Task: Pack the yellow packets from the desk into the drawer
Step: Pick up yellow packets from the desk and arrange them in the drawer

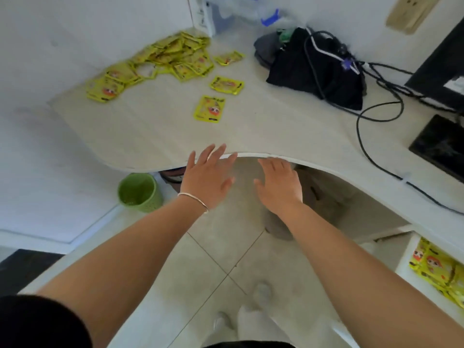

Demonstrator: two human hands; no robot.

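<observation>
1. Hands are hovering at the near edge of the surface [155, 131]: your left hand [206, 178] and right hand [280, 183] are both spread wide, palms down, holding nothing.
2. Yellow packets are lying ahead of you: the nearest packet [210, 109] is sitting alone, another [227, 85] just beyond it, and a loose pile [160, 62] is spreading toward the far left corner.
3. You are looking at flat foil sachets that are likely light, thin and slippery, so pinch an edge or sweep several together.
4. Printing is showing a cartoon face; any writing is too blurred to read.
5. More packets are already lying in the open drawer [404, 257] at your right.
</observation>
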